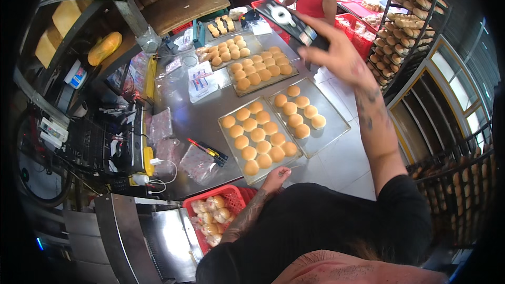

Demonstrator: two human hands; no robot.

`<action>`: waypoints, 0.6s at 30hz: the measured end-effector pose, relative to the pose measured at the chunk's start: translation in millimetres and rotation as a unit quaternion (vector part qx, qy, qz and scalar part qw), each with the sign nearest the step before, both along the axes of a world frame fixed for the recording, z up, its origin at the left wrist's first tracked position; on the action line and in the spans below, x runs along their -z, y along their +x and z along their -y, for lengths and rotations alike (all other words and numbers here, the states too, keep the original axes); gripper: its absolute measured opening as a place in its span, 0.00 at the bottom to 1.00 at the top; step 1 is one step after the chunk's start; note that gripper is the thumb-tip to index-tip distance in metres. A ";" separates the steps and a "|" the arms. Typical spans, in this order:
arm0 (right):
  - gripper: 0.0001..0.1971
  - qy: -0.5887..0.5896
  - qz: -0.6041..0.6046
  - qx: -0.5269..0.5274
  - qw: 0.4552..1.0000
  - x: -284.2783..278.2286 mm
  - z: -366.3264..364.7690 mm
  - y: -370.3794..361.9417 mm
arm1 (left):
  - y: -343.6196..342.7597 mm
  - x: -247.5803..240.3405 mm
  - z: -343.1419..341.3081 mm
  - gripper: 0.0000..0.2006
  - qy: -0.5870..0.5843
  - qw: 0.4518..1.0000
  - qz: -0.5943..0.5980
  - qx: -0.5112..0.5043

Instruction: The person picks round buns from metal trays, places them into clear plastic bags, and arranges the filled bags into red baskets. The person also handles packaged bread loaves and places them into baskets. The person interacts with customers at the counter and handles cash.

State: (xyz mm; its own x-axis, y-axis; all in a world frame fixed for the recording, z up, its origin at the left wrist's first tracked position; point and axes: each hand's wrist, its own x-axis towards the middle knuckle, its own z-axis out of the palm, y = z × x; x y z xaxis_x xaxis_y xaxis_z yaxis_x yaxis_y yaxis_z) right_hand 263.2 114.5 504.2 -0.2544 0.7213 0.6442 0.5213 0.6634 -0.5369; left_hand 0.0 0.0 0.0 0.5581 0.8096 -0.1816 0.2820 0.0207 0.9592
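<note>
My right hand (339, 55) is raised at the upper right, its thumb and fingers closed around a flat black oblong object (288, 22) with a white rounded mark; its exact kind is unclear. My left hand (275, 180) is low, beside the near edge of a metal baking tray (231, 139), with its fingers curled; what they hold, if anything, is hidden. Round golden buns (258, 135) stand in rows on that tray. A second tray (329, 135) to its right carries several more buns (296, 119).
Further trays of buns (263, 68) are at the back of the steel table (184, 108). A red basket (190, 221) holds bagged buns. Plastic bags (197, 163) and pens (205, 150) lie at left. A person in red (315, 5) stands beyond; a bread rack (402, 31) is at right.
</note>
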 end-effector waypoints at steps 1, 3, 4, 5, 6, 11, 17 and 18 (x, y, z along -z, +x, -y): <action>0.36 -0.002 -0.008 -0.001 1.000 -0.2 -2.3 -4.4 | -10.3 -0.1 0.8 0.15 0.010 1.000 0.004 -0.026; 0.37 0.002 0.017 -0.001 1.000 -27.3 -54.4 -28.1 | -28.7 1.7 5.8 0.15 0.005 0.996 0.020 -0.084; 0.39 0.010 0.031 0.006 0.999 -39.7 -77.0 -44.0 | -39.2 3.0 8.7 0.16 -0.009 0.993 0.030 -0.115; 0.36 -0.020 0.082 0.023 0.996 -55.3 -95.9 -56.9 | -45.5 4.7 11.7 0.16 -0.037 0.987 0.038 -0.149; 0.32 -0.031 0.105 0.011 0.994 -66.6 -112.2 -73.4 | -50.1 6.5 17.8 0.16 -0.016 0.983 0.039 -0.178; 0.25 -0.041 0.218 -0.049 0.974 -104.5 -162.9 -134.1 | -63.4 19.7 51.4 0.16 -0.026 0.941 0.019 -0.336; 0.33 0.145 0.210 0.022 0.967 -90.2 -165.6 -140.8 | -42.9 29.8 78.2 0.17 -0.044 0.887 0.082 -0.452; 0.35 0.195 0.158 0.028 0.968 -78.1 -158.3 -130.7 | -38.3 23.1 79.7 0.18 -0.057 0.886 0.075 -0.454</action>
